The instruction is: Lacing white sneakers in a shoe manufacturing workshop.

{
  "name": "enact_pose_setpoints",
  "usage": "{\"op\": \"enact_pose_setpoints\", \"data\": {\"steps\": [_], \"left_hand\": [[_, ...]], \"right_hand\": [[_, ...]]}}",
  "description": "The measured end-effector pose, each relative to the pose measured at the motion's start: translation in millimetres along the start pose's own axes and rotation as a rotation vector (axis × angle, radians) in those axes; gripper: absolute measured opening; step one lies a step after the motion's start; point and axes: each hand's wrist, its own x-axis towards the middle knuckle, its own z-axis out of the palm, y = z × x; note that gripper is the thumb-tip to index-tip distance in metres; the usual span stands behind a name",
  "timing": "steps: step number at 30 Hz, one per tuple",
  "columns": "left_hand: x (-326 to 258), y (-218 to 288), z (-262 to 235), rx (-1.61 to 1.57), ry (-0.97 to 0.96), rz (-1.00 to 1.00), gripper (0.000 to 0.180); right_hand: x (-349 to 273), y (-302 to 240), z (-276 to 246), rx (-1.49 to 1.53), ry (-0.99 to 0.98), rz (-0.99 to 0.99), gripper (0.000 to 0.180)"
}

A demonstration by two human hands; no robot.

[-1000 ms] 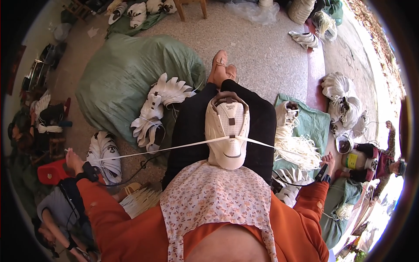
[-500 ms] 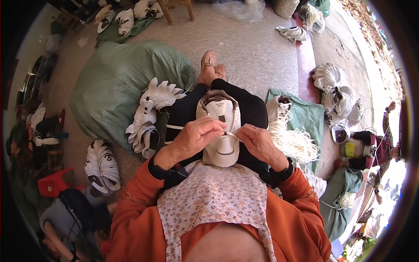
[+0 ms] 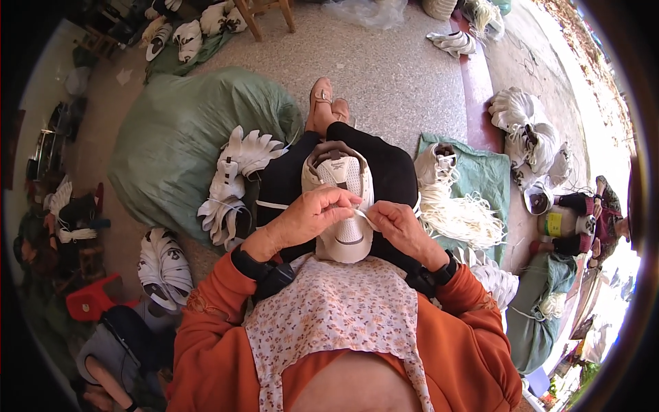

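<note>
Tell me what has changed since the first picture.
The left hand moved inward to the right, and the right hand inward to the left. They had stretched the white lace out wide; now they pinch it close over the shoe. The shoe stays on the black-trousered legs, the green bag on the floor.

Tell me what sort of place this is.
Likely a small, informal shoe workshop: a pale shoe in the lap, stacked shoe uppers to the left, and a heap of white laces on a green cloth.
</note>
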Motion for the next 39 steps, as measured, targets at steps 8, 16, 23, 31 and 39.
{"op": "enact_pose_setpoints", "data": {"steps": [8, 16, 23, 31, 39], "left_hand": [[5, -1, 0, -0.003, -0.048, -0.017, 0.013], [-22, -19, -3, -0.035, 0.278, 0.049, 0.014], [-42, -28, 10, -0.154, 0.137, -0.371, 0.017], [-44, -33, 15, 0.030, 0.230, -0.155, 0.020], [-38, -30, 14, 0.171, 0.279, -0.125, 0.019]], "right_hand": [[7, 4, 7, -0.024, 0.009, -0.009, 0.017], [13, -41, -10, -0.593, 0.168, -0.315, 0.032], [36, -44, -34, -0.750, -0.166, -0.483, 0.040], [54, -37, -29, -0.629, -0.250, -0.450, 0.027], [57, -27, -27, -0.607, -0.202, -0.514, 0.026]]}}
